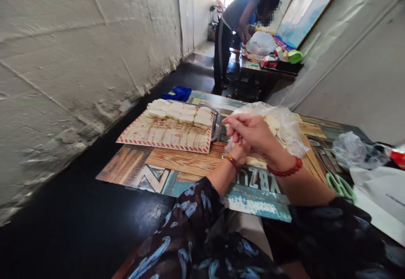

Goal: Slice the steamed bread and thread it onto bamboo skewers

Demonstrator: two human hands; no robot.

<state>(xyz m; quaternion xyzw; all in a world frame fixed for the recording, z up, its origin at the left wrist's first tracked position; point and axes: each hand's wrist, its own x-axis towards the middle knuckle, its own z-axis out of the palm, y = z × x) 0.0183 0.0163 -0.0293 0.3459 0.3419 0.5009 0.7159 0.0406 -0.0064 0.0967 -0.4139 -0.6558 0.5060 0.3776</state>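
My right hand [255, 132] is closed over my left, its thumb and fingers pressed together in front of the plastic bag. My left hand [241, 151] sits just beneath, partly covered by the right, with its fingers curled. Whatever lies between them is hidden. Behind and beside the hands, a clear plastic bag [289, 129] holds pale, flat pieces of food. To the left, pale food pieces [185, 112] are stacked in rows along the far side of a tray, above a sheet [136, 138] with a red-and-white striped border.
A patterned table [180, 161] carries everything. Thin wooden sticks [311, 156], green-handled scissors [340, 186] and a crumpled clear bag [352, 149] lie at right. A blue cloth [177, 93] rests at the far edge. Further back, a person [237, 22] bends over another table.
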